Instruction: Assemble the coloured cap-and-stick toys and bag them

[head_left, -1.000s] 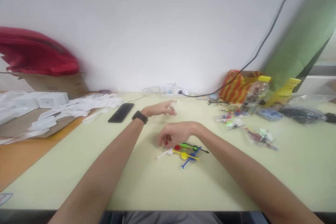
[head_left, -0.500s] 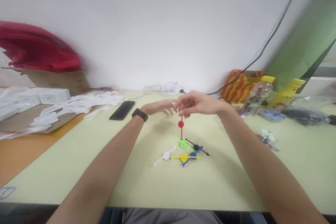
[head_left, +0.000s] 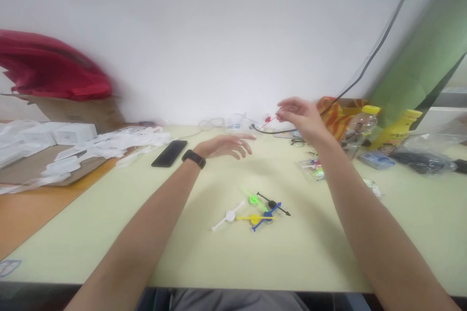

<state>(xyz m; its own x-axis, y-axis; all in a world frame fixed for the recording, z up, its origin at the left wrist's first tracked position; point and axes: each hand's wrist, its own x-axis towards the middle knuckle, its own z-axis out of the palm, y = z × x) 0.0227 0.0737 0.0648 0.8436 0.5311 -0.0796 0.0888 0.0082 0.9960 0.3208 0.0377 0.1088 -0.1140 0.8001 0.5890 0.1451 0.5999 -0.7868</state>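
A red arrow spinner [head_left: 268, 119] with a round hub is pinched by one end in my right hand [head_left: 299, 117], raised near the wall. My left hand [head_left: 228, 146], with a dark watch on its wrist, hovers over the table, fingers stretched out and holding nothing. Below the hands lies a loose group of similar spinners: white [head_left: 230, 215], yellow [head_left: 255, 219], blue [head_left: 268, 216], green [head_left: 253, 199] and black [head_left: 272, 204]. The blue one overlaps the yellow one's end.
A black phone [head_left: 170, 153] lies left of my left hand. White straps and boxes [head_left: 76, 133] cover the far left. On the right stand a clear bottle [head_left: 359, 129], a yellow bottle [head_left: 397, 131] and a striped bag [head_left: 330, 119]. Small plastic packets [head_left: 314, 167] lie by my right forearm.
My right hand has lifted the red spinner up and to the right, away from the green one. My left hand has stayed nearly in place, its fingers now clear of the right hand.
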